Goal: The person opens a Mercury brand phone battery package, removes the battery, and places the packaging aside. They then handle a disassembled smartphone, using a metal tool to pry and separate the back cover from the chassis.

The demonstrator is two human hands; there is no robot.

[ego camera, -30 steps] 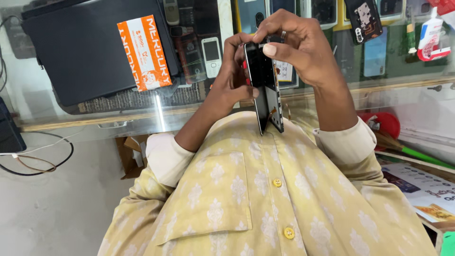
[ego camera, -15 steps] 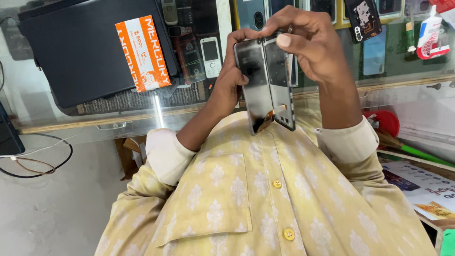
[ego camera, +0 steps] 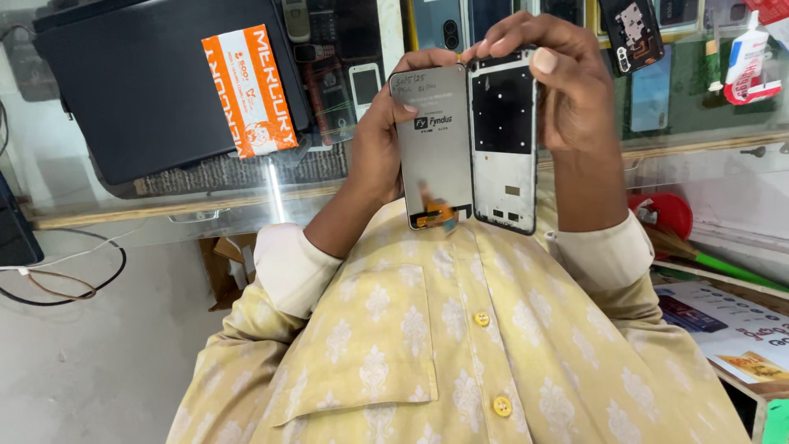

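Inspection step, by the look of it: display panel [ego camera: 433, 148] and phone frame [ego camera: 503, 140] held up side by side, edges touching, in front of the chest above a glass counter [ego camera: 164, 205]. Left hand [ego camera: 380, 140] wraps the panel's outer edge; right hand [ego camera: 567, 90] is closed over the frame's top and far side. Both pieces stand upright, long axes vertical, inner faces toward the camera, orange flex tail [ego camera: 436, 217] at the panel's bottom (connector detail too small to read). Seating the panel would call for folding it square onto the frame without pinching that tail.
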